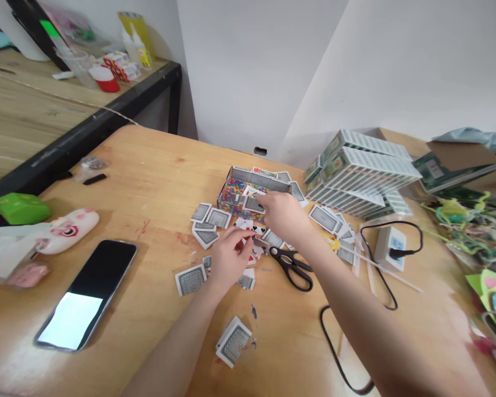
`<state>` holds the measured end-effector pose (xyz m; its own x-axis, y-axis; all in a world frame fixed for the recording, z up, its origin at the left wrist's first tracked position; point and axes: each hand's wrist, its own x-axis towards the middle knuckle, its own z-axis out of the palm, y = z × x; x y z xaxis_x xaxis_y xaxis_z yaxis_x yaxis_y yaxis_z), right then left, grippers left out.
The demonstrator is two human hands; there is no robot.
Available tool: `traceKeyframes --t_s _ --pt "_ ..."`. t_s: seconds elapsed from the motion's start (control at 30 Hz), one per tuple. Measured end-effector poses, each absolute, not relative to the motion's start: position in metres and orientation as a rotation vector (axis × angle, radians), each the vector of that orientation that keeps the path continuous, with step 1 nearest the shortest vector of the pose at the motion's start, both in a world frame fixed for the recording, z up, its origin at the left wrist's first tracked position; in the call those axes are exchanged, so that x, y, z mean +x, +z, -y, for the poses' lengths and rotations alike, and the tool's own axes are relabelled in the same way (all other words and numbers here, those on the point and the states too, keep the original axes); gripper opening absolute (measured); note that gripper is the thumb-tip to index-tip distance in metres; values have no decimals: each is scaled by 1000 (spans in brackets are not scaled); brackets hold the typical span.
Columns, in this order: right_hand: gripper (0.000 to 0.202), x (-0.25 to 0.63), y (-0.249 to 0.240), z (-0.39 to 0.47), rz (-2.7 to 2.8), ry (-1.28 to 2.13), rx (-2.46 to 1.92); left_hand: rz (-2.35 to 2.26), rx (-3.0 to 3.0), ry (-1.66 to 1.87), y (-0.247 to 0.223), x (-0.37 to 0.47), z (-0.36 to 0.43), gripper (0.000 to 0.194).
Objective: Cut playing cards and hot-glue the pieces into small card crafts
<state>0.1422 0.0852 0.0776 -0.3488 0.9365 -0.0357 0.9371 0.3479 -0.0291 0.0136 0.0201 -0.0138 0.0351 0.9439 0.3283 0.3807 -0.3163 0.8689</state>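
Note:
My right hand (284,216) is at the near side of an open, colourfully patterned box (228,199). Its fingers are closed at the edge of a playing card (253,204), which stands against the box. Lower and to the left, my left hand (230,255) has its fingertips drawn together above several face-up cards (257,227); whatever is between them is too small to make out. Black-handled scissors (294,271) lie beside the hands, their blades partly covered by cards. Loose face-down cards (191,279) are scattered around the box, some of them cut.
Stacked card boxes (367,171) stand at the back right. A power strip (391,248) with a black cable lies on the right, near thin white sticks (382,267). On the left are a phone (89,295) and a white toy-like pouch (72,229). Craft pieces (467,220) crowd the right edge.

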Motion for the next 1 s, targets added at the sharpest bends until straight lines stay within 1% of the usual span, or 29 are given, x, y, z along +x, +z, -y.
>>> traceKeyframes --t_s 0.17,0.33,0.57,0.73,0.87,1.0 --pt "28 148 71 -95 -2630 -257 1889 -1344 1746 1273 -13 14 -20 14" --pt "23 151 69 -103 -2629 -400 1995 -1351 1739 1252 -13 14 -20 15" --pt "21 145 73 -114 -2685 -368 1844 -1356 1733 1236 -11 14 -20 14" --pt "18 143 74 -118 -2852 -489 1681 -1350 1731 1234 -12 13 -20 14" --pt "21 145 78 -117 -2788 -382 1678 -1350 1728 1223 -12 14 -20 14" --pt "21 147 81 -117 -2739 -362 1659 -1353 1727 1221 -11 14 -19 14"
